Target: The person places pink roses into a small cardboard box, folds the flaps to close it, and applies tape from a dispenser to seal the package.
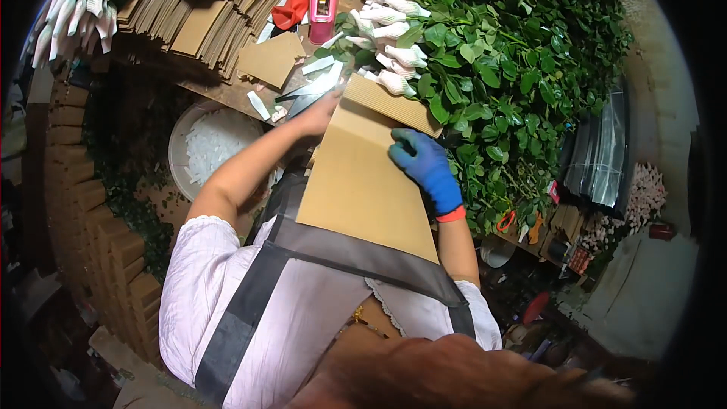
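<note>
A tan cardboard sheet (371, 182) stands tilted in front of my chest, its far end folded over into a ribbed flap (390, 106). My right hand (425, 167), in a blue glove with an orange cuff, has its fingers curled on the sheet's right side. My bare left hand (322, 115) reaches past the sheet's upper left edge; its fingers are blurred and partly hidden there. Nearest to it on the table lie shiny silvery pieces (312, 91). Flower heads in white sleeves (397, 53), with leafy green stems (515, 53), lie beyond the flap and to the right.
Stacked cardboard pieces (219, 15) fill the far left of the table. A pink tape dispenser (323, 7) stands beside a red cloth (294, 9). Below the table's left edge is a round tub (176, 153) of white pieces. Orange-handled scissors (506, 220) lie at the right.
</note>
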Motion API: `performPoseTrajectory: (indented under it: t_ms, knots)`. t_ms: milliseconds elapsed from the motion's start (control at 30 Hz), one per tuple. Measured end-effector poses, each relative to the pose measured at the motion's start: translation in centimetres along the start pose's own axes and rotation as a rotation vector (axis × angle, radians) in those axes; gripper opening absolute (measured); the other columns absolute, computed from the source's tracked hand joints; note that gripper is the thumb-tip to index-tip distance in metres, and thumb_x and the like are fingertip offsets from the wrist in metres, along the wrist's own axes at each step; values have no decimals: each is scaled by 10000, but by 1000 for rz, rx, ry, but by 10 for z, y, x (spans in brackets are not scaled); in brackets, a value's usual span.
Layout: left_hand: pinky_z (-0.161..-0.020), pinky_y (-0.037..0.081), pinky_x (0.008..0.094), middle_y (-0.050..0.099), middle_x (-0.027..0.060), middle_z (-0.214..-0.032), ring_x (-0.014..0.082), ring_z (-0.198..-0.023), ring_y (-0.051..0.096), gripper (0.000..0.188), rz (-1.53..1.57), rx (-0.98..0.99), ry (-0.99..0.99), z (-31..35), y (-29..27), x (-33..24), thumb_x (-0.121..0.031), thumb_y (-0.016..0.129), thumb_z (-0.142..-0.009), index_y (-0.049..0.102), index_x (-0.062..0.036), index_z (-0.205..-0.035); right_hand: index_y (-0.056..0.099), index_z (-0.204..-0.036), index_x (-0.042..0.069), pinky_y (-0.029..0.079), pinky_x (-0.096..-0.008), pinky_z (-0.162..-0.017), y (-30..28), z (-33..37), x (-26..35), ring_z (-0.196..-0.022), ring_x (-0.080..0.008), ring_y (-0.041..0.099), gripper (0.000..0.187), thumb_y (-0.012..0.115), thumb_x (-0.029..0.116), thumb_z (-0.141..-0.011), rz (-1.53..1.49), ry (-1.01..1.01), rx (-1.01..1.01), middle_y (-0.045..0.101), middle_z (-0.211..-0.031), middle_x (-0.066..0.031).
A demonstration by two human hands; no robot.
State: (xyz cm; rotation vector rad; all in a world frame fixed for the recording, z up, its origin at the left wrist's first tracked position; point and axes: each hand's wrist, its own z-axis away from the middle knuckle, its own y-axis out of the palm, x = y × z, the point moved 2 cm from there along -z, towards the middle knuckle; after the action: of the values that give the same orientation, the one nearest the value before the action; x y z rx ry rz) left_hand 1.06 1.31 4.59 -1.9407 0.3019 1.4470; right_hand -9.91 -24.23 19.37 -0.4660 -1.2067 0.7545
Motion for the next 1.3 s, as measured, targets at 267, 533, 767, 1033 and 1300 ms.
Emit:
performPoseTrajectory:
  t_ms: [267, 533, 767, 1033, 1300]
  knots:
    - [-743, 529, 468, 675, 171, -946, 367, -898, 662, 292, -561, 406, 223, -13, -22, -93, -296, 675, -878, 659, -49, -1034, 458, -1461, 174, 519, -479, -851, 49, -8, -14, -984, -346, 671, 679, 591, 513, -888, 601, -23, 244, 709, -1105, -137]
    - [-877, 502, 446, 616, 153, -1107, 359, -1016, 611, 769, -635, 575, 364, -16, 12, -75, -641, 465, -946, 323, -225, -1576, 667, -1219, 98, 533, -414, -862, 11, 1, 10, -994, -341, 677, 470, 604, 448, -912, -84, -191, 580, 693, -1128, -183]
    - [-850, 521, 443, 621, 159, -1166, 354, -1018, 633, 775, -733, 567, 409, -17, 16, -72, -619, 482, -913, 285, -294, -1588, 605, -1310, 128, 521, -446, -899, 70, 28, 56, -1042, -366, 636, 556, 721, 373, -825, 571, -148, 212, 666, -1148, -169]
    - [-888, 497, 451, 637, 155, -1134, 340, -1049, 623, 639, -670, 594, 346, -18, 17, -63, -659, 546, -866, 650, -217, -1315, 644, -1250, 70, 517, -429, -916, 19, -32, 80, -1055, -348, 646, 494, 752, 315, -835, 350, -588, -587, 660, -1188, -174]
    - [-1076, 354, 507, 591, 191, -1270, 403, -1199, 524, 651, -637, 260, 590, -12, 24, -53, -617, 535, -894, 595, -198, -1389, 636, -1271, 161, 547, -451, -793, -9, -104, 25, -920, -348, 699, 520, 611, 539, -913, 164, -33, 175, 724, -1024, -147]
